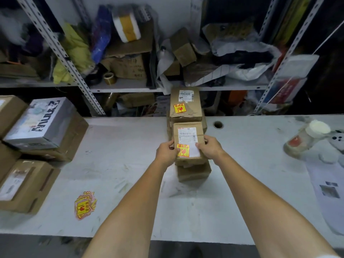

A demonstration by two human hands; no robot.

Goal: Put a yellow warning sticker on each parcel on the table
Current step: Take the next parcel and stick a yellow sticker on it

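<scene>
A small brown parcel [188, 138] with a white shipping label and a yellow warning sticker [183, 150] lies on top of another parcel [194, 172] at the middle of the white table [121, 164]. My left hand [167, 152] grips its left edge, thumb on the sticker. My right hand [210, 148] grips its right edge. Behind it, a parcel [186, 105] with its own yellow sticker tops a second stack. A loose pile of yellow stickers [84, 204] lies at the front left of the table.
Several larger boxes [42, 127] are stacked at the table's left. A toppled jar [307, 136] and papers [327, 189] lie at the right. A round cable hole [218, 124] is near the far edge. Cluttered metal shelves [121, 86] stand behind.
</scene>
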